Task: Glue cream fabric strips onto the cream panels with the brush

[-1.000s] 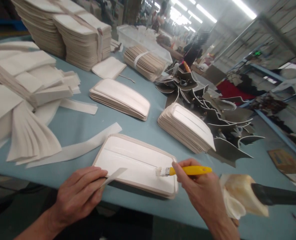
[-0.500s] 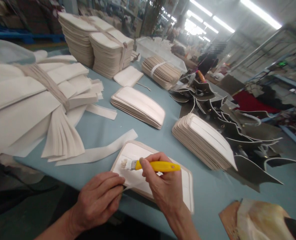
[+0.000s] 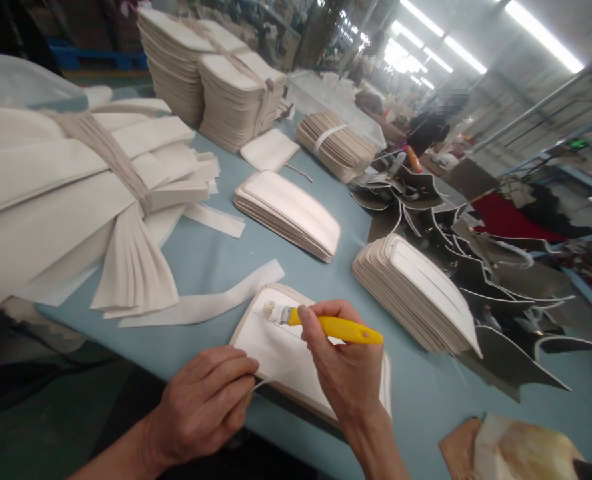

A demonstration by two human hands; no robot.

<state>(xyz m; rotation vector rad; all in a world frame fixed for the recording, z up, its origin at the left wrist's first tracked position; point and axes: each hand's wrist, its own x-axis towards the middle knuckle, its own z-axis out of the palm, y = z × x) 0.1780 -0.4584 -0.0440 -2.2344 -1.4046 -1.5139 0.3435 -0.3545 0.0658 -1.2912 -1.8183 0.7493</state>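
My right hand (image 3: 349, 357) is closed around the yellow handle of a paintbrush (image 3: 346, 328). The brush's white-smeared bristles touch the top face of a white panel with a beige border (image 3: 289, 350), near its far left end. This panel lies on top of a low pile at the table's front edge. My left hand (image 3: 211, 400) is closed at the panel's near left corner, fingers pinching its edge; a thin white edge or cord shows beside the fingertips. The fingertips' undersides are hidden, and my right hand covers part of the panel.
Beyond lie a pile of panels (image 3: 289, 213) and a taller pile (image 3: 416, 293). Dark flaps with white edges (image 3: 456, 267) spread to the right. Tied cream strips (image 3: 76, 180) cover the left. Tall tied stacks (image 3: 236, 100) stand behind. A stained cloth-like item (image 3: 521, 447) sits front right.
The brush has shifted slightly toward the far side and right across the panel. My left hand keeps its hold at the corner. The whole view has shifted slightly.
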